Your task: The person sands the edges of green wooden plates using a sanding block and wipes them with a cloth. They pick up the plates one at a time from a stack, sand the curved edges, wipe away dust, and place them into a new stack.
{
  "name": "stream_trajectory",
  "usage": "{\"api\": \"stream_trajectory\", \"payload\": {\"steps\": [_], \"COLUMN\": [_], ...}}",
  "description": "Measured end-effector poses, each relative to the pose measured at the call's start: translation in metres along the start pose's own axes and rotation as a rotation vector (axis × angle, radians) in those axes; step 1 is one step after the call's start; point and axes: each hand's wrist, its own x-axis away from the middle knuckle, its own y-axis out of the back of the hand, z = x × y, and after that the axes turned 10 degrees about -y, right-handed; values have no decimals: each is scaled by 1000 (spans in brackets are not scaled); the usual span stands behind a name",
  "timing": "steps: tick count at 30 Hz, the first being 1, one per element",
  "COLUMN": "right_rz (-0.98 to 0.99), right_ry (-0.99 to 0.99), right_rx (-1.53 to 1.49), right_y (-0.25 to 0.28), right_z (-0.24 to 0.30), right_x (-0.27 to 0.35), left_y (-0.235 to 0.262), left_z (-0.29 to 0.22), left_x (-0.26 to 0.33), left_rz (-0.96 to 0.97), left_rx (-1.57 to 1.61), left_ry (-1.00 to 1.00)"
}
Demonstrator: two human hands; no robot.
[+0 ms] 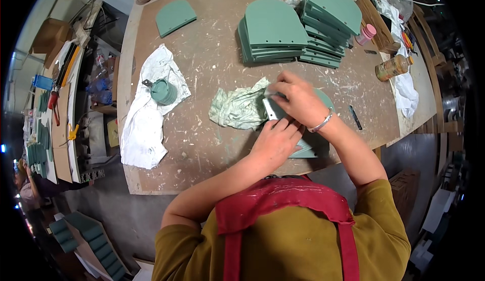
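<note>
A green board (316,147) with a rounded end lies near the table's front edge, partly hidden under both hands. Its pale straight edge (270,110), with small holes, faces left. My left hand (277,143) is closed on the board by this edge, fingers bent over it. Just above, my right hand (299,99) pinches something pale and blurred against the edge's upper end; I cannot make out what it is. A crumpled, green-stained cloth (237,107) sits left of the hands, touching the board's edge or nearly so.
Stacked green boards (273,23) stand at the back, with a single board (174,16) farther left. A green-smeared tin (163,92) stands on a white cloth (146,129). To the right are a dark knife-like tool (355,117), a pink-capped jar (366,33) and a bottle (393,68).
</note>
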Motion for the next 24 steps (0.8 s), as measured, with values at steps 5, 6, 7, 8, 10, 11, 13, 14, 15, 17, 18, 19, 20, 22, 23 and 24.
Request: {"api": "stream_trajectory", "payload": {"steps": [5,6,7,8,10,11,13,14,15,17,18,19,20,22,23,24], "right_rz": [-99,-105,-106,-139,-169,-153,-137,-125,-115,-149,-160,-172,-148,-147,-144,-146], "right_ry": [42,47,45,22,1,21,38,24,11,-21,0,20,11,-4,-18,-20], "right_rx": [28,61,62,79,97,87,79,69,58,63,81,99,78,60,45,43], "right_y": [-7,-9,-9,-8,-5,-3,-3,-6,-9,-9,-7,-5,-7,-13,-15,-13], "right_z": [12,13,9,3,5,11,14,11,9,7,10,12,20,19,17,11], "right_x": [3,3,3,4,4,6,8,9,9,8,7,6,6,10,11,12], "left_y": [-9,-9,-8,-7,-7,-9,-10,-11,-11,-9,-9,-10,-12,-14,-14,-13], "left_z": [2,2,2,3,3,2,2,1,2,1,1,1,0,0,1,2], "left_x": [4,3,2,1,1,2,4,4,4,3,2,2,3,5,6,6], "left_rz": [22,-13,-13,-73,-136,-93,-49,-47,-45,-82,-117,-117,-42,37,-2,-41], "left_rx": [-55,-54,-53,-75,-97,-75,-51,-31,-14,-17,-18,-19,-21,-23,-17,-10], "left_ry": [2,10,7,-16,-36,-15,5,8,11,3,-5,-4,35,67,45,25]}}
